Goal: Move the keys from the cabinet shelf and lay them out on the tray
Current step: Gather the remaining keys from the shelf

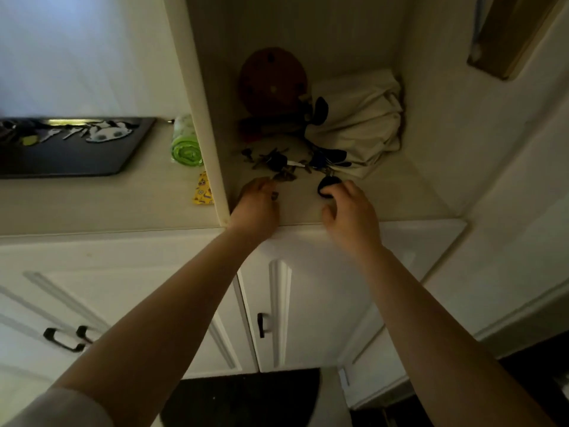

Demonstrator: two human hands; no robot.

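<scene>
Several keys and key rings (277, 163) lie in a dark cluster on the cabinet shelf (385, 198). My left hand (257, 204) rests at the shelf's front left, its fingers closed on a bunch of brown keys (284, 177). My right hand (351, 214) is beside it, fingertips gripping a round black key fob (327, 186) that hangs on a ring with blue-headed keys (320, 160). The black tray (77, 161) sits on the counter at the left, with a few keys (58, 134) and a white cat-shaped tag (107, 132) laid on it.
A round brown wooden disc (272, 81) and a crumpled cream cloth bag (360, 121) fill the back of the shelf. A green roll (184, 143) and a yellow packet (203, 189) lie on the counter beside the cabinet's side wall (200, 118). White cupboard doors are below.
</scene>
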